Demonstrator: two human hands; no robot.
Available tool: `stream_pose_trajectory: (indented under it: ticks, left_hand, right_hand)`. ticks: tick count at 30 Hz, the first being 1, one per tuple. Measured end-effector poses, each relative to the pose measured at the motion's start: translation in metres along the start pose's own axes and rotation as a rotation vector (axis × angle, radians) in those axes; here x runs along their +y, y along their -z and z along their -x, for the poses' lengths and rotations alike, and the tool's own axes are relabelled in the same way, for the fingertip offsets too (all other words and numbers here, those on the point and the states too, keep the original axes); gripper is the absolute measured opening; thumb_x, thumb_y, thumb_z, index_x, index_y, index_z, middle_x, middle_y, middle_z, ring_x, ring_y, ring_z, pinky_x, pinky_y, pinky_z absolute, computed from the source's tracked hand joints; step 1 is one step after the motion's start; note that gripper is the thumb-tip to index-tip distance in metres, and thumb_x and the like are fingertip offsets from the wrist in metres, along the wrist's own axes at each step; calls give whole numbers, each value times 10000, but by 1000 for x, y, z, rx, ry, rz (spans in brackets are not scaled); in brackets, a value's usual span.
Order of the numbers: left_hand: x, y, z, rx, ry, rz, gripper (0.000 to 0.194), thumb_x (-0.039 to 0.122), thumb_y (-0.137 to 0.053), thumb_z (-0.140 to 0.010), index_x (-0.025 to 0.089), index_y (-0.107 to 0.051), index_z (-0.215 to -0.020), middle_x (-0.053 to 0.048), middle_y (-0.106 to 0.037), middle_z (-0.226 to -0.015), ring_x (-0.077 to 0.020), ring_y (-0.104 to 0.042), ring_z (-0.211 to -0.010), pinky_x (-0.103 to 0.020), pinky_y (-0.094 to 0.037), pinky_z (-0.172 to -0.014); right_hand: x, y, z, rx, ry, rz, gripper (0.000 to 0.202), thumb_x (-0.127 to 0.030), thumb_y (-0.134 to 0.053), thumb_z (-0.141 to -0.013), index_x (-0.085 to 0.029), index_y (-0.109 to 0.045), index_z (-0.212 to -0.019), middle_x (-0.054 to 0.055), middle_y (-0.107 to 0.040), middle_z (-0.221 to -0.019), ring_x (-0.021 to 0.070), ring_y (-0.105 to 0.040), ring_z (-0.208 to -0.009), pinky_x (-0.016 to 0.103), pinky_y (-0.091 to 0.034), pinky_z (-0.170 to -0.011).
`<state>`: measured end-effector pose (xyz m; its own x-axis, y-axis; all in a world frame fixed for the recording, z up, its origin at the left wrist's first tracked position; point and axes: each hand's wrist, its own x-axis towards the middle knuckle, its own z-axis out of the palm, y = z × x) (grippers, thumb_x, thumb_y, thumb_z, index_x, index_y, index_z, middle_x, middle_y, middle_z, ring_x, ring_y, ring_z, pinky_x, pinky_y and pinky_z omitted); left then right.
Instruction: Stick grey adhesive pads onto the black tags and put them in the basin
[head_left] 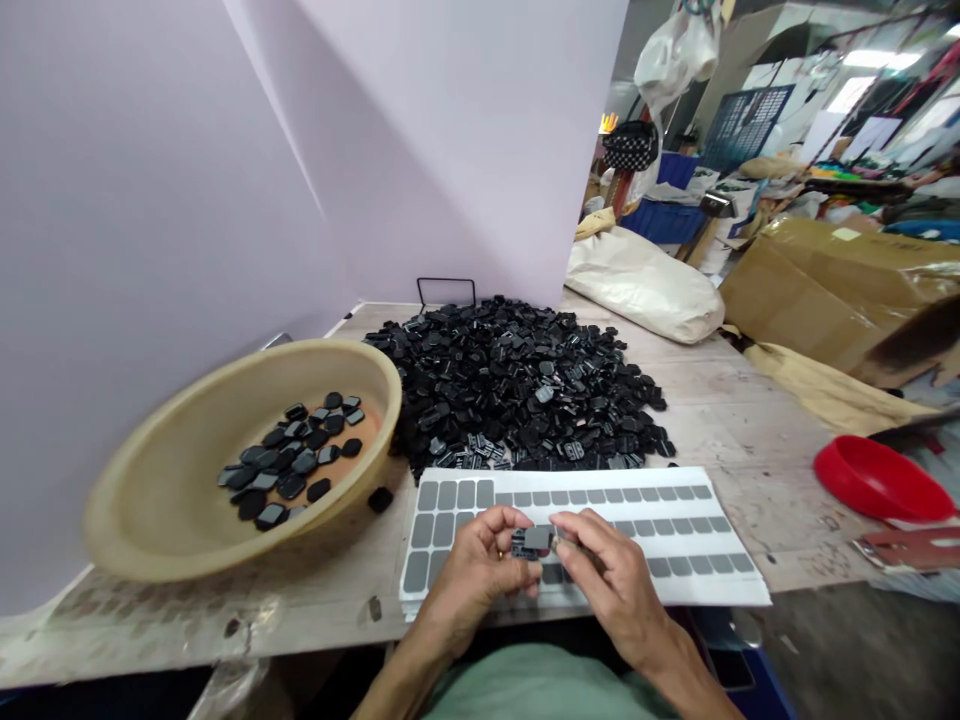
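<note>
My left hand pinches a small black plastic piece between thumb and fingers, above the sticker sheet. In my right hand, thumb and forefinger are closed at the right edge of a grey sticker, which overlaps the black piece; whether it is pressed down fully I cannot tell. Below both hands lies a stack of white sheets bearing rows of grey rounded stickers, with bare white strips between them. Just behind the sheets spreads a large heap of black plastic pieces.
To the left stands a wide beige basin with several black pieces, some grey-topped. One loose black piece lies beside it. A red bowl, a cardboard box and a white sack are at the right. A pale wall rises behind.
</note>
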<state>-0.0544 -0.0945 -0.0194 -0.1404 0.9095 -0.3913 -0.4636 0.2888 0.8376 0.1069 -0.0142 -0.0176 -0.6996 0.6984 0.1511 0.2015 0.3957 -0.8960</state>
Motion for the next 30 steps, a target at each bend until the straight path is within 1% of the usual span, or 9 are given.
stream_pose_trajectory:
  ticks: [3, 6, 9, 16, 21, 24, 27, 28, 30]
  left_hand:
    - [-1, -3, 0, -43, 14, 17, 356, 164, -750, -631, 154, -518, -901, -20, -662, -813, -75, -578, -531, -162, -388, -478]
    - [0, -6, 0, -23, 14, 17, 374, 160, -746, -627, 156, -515, -921, 0, -645, -757, -77, -581, -503, -157, -384, -460]
    - [0, -7, 0, -7, 12, 17, 386, 158, -749, -613, 153, -519, -923, 23, -617, -700, -85, -589, -480, -155, -380, -442]
    - [-4, -4, -3, -2, 2, 8, 385, 150, -745, -603, 146, -521, -916, 19, -620, -698, -84, -585, -467, -154, -378, -431]
    - [-7, -3, -5, 7, -9, 16, 392, 157, -758, -583, 147, -529, -900, 28, -612, -675, -73, -559, -473, -173, -420, -472]
    - [-9, -3, -6, 19, -8, 16, 420, 176, -781, -559, 146, -531, -895, 22, -615, -674, -76, -555, -471, -168, -396, -459]
    - [-10, -3, -7, 14, -21, 6, 451, 226, -810, -550, 150, -533, -898, 20, -614, -681, -86, -563, -481, -169, -378, -454]
    - [-10, -3, -6, 12, -33, -4, 441, 270, -808, -574, 150, -533, -897, 22, -606, -654, -93, -564, -480, -173, -374, -452]
    - [-9, -2, -5, 7, -65, -48, 383, 377, -746, -674, 148, -531, -892, 16, -592, -579, -105, -549, -462, -184, -362, -446]
  right_hand:
    - [1, -3, -1, 21, 126, 109, 216, -173, -418, -921, -211, -575, -1064, 31, -574, -884, 153, -555, -795, 277, -428, -699]
    - [1, -3, -1, 8, 175, 166, 225, -146, -412, -916, -208, -573, -1060, 40, -586, -885, 165, -565, -803, 288, -440, -700]
    - [-1, -2, -1, -28, 180, 196, 240, -148, -407, -919, -214, -585, -1065, 46, -591, -885, 172, -567, -800, 298, -448, -699]
    - [-4, -2, -1, -57, 168, 213, 258, -143, -404, -921, -217, -597, -1075, 47, -587, -878, 166, -565, -786, 294, -446, -685]
    - [-2, -4, -2, -72, 159, 241, 254, -141, -400, -921, -208, -604, -1056, 49, -577, -861, 164, -558, -775, 294, -441, -680]
    - [-2, -5, -2, -79, 159, 258, 251, -142, -392, -924, -206, -604, -1044, 49, -573, -856, 163, -553, -769, 292, -437, -673]
    - [-2, -5, -1, -77, 159, 285, 245, -142, -383, -925, -204, -600, -1021, 49, -568, -846, 165, -548, -763, 292, -435, -670]
    - [-2, -5, -1, -78, 159, 298, 242, -140, -380, -925, -203, -598, -1010, 49, -567, -846, 166, -548, -765, 291, -435, -670]
    - [-2, -6, -1, -82, 167, 332, 233, -137, -371, -924, -197, -593, -965, 50, -564, -839, 168, -545, -763, 291, -435, -671]
